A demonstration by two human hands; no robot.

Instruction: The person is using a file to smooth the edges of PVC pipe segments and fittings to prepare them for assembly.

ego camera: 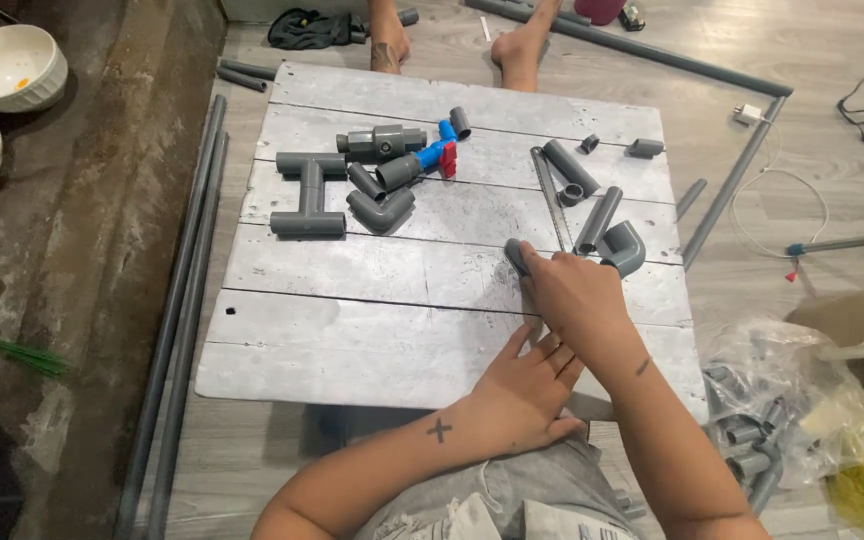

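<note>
The right hand (572, 295) gripped a small grey plastic pipe fitting (517, 256), pressing it onto the whitewashed wooden plank board (372, 320). The left hand (522, 390) lay flat and open beneath the right wrist, holding nothing. Just beyond the right hand lay a grey plastic elbow joint (624, 246), and farther left a blue-and-red plastic valve (439, 153).

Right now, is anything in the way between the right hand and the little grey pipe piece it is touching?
No, nothing visible. The right hand already rests on the small grey fitting on the white board. A grey elbow and a short pipe lie just beyond it. The left hand rests flat nearer the body.
</note>
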